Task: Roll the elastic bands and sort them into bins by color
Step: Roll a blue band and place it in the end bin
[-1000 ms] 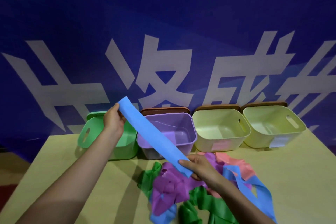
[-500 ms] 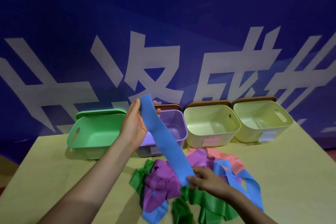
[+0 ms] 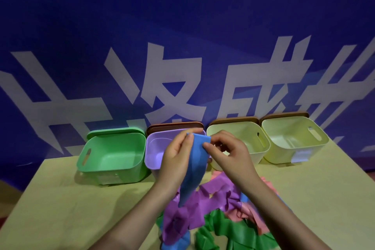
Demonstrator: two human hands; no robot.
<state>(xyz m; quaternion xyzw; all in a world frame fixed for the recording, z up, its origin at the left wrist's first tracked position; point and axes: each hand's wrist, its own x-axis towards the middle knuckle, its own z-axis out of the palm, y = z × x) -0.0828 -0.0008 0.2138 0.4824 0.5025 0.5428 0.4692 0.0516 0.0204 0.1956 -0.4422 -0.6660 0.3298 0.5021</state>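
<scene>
A long blue elastic band (image 3: pixel 193 168) hangs upright in front of the purple bin (image 3: pixel 155 148). My left hand (image 3: pixel 176 158) pinches its top edge from the left, and my right hand (image 3: pixel 229 154) pinches the same top edge from the right. The band's lower end drops onto a tangled pile of bands on the table: purple bands (image 3: pixel 188 211), green bands (image 3: pixel 229 231), pink bands (image 3: pixel 257 211) and another blue band (image 3: pixel 178 242). A green bin (image 3: pixel 111 156) stands at the left, and two pale yellow bins (image 3: pixel 241 138) (image 3: pixel 294 138) stand at the right.
The four bins stand in a row along the back edge of the yellow-green table (image 3: pixel 71 199), against a blue banner with white characters. Brown lids (image 3: pixel 174 125) lean behind three bins and a green lid behind the green bin. All bins look empty inside.
My right hand let go of the band's lower end and rose to its top edge beside my left hand. The band now hangs down loose instead of being stretched slantwise.
</scene>
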